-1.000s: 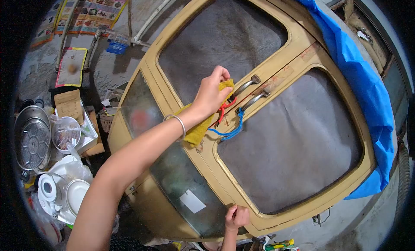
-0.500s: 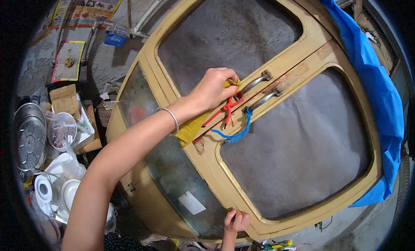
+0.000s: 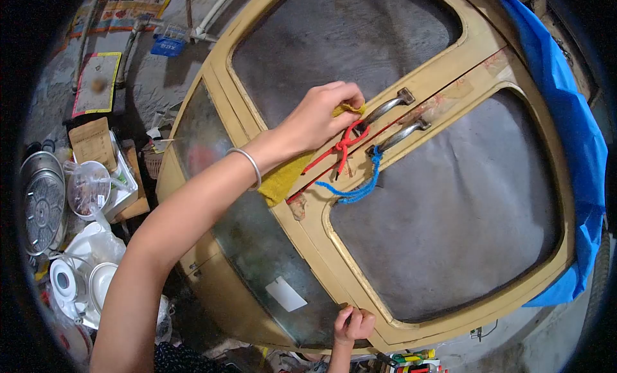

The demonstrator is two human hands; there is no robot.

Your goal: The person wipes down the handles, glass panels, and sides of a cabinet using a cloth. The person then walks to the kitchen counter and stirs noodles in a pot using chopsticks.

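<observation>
A yellow cloth (image 3: 283, 181) is pinched in my left hand (image 3: 321, 113), which wears a silver bangle. The fingers press a bunched end of the cloth beside the lower end of a metal door handle (image 3: 384, 109). Below the hand, a red cord (image 3: 345, 143) is knotted at that handle, its loose ends hanging over the door seam. The second handle (image 3: 402, 136) has a fuzzy blue cord (image 3: 367, 190) tied to it. Near the cabinet's (image 3: 376, 293) bottom corner, my right hand (image 3: 353, 323) is closed in a fist; whatever it holds is hidden.
A blue sheet (image 3: 578, 180) drapes along the cabinet's right side. Metal steamer trays (image 3: 45, 203), a plastic tub (image 3: 89, 190) and white kitchenware (image 3: 67, 280) crowd the left. A pipe (image 3: 222, 13) runs along the wall behind.
The whole view has shifted slightly, with the cabinet appearing a little higher and further right. My left hand still holds the cloth by the handle; the right fist stays near the corner.
</observation>
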